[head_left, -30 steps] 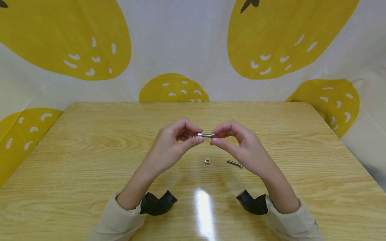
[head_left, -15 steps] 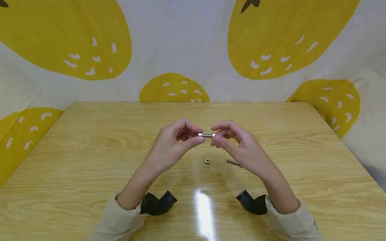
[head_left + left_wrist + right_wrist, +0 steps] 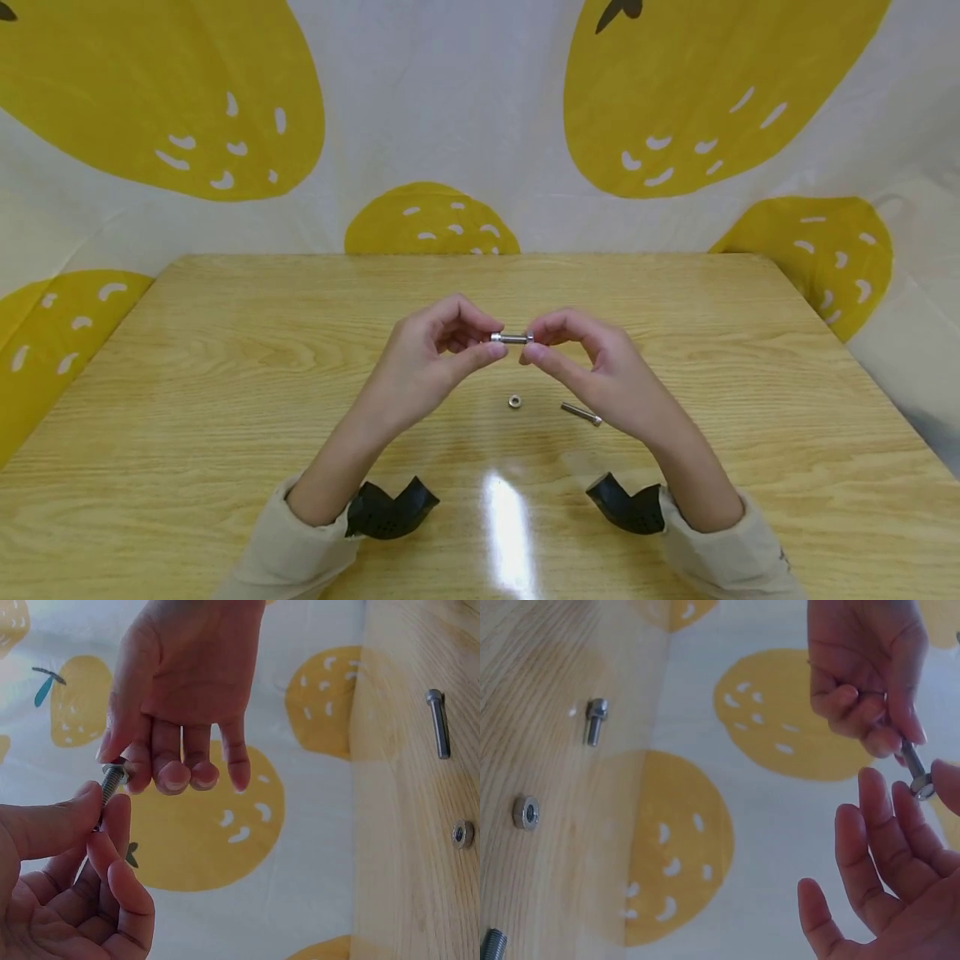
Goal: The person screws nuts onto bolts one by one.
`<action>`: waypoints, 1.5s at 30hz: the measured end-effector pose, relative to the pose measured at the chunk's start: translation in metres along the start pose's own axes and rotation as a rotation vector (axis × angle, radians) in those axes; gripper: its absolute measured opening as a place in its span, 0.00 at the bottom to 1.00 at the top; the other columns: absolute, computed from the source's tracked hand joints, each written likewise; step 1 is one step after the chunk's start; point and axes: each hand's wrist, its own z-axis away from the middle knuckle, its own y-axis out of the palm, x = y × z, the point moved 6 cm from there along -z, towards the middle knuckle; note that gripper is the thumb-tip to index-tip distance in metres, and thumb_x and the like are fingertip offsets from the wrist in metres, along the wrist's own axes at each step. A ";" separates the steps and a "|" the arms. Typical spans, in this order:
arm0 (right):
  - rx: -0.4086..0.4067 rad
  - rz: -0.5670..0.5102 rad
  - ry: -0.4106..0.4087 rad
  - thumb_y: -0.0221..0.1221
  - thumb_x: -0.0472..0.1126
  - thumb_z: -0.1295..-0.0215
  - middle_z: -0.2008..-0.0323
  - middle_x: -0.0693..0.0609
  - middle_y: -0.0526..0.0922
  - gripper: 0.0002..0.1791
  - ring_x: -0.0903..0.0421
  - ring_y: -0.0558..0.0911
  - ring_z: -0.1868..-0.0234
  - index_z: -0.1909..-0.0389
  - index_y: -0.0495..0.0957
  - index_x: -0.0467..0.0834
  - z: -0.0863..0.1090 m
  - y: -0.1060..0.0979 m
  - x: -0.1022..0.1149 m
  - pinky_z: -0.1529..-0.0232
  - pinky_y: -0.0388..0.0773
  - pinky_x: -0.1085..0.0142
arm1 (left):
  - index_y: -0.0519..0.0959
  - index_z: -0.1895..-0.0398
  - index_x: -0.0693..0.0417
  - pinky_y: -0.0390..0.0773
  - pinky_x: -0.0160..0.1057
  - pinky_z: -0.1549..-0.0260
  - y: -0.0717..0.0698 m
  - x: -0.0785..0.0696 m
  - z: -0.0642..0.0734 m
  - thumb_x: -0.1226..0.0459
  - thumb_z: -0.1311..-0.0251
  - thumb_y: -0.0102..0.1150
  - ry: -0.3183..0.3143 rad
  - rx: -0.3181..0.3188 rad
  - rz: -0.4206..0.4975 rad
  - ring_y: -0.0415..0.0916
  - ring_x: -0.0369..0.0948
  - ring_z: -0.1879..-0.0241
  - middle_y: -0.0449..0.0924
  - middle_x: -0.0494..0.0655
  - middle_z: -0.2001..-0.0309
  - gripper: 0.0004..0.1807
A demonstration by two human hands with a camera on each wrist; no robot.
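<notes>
Above the table, my left hand (image 3: 427, 358) pinches a silver bolt (image 3: 513, 339) by its head end between thumb and forefinger. The bolt lies about level, pointing right. At its far end sits a hex nut (image 3: 922, 786), which the thumb and forefinger of my right hand (image 3: 600, 358) pinch. Threads show on the shank between the two hands in the left wrist view, where the nut (image 3: 118, 771) is partly covered by the right thumb. The other right fingers are spread loosely. My left fingertips hide the bolt's head.
On the wooden table (image 3: 262, 375) lie a loose nut (image 3: 514, 402) and a second bolt (image 3: 581, 414) near the right hand. The right wrist view also shows a short bolt (image 3: 596, 720) beyond the nut. A fruit-print cloth (image 3: 450, 100) hangs behind the table.
My right thumb and forefinger parted and shifted at the nut, then closed on it again. The left hand holds the bolt in the same place.
</notes>
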 end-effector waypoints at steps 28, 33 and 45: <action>0.015 0.000 -0.022 0.52 0.41 0.31 0.66 0.53 0.81 0.07 0.59 0.78 0.59 0.63 0.76 0.42 -0.001 0.002 0.001 0.50 0.72 0.56 | 0.77 0.63 0.58 0.75 0.33 0.71 0.001 0.000 0.000 0.67 0.45 0.64 -0.001 -0.004 -0.003 0.75 0.43 0.71 0.80 0.49 0.67 0.08; 0.018 0.023 -0.018 0.45 0.44 0.27 0.70 0.53 0.81 0.16 0.57 0.78 0.62 0.71 0.76 0.43 -0.002 0.006 0.000 0.54 0.72 0.60 | 0.77 0.63 0.59 0.75 0.33 0.72 0.002 -0.001 0.001 0.67 0.46 0.64 0.009 -0.004 0.009 0.74 0.42 0.71 0.80 0.49 0.67 0.09; -0.006 0.031 -0.018 0.60 0.40 0.38 0.60 0.53 0.78 0.12 0.59 0.76 0.57 0.54 0.72 0.44 0.000 -0.002 0.001 0.51 0.73 0.64 | 0.77 0.62 0.58 0.75 0.33 0.72 0.002 -0.002 0.001 0.67 0.45 0.64 0.012 -0.002 -0.015 0.75 0.43 0.71 0.80 0.49 0.67 0.09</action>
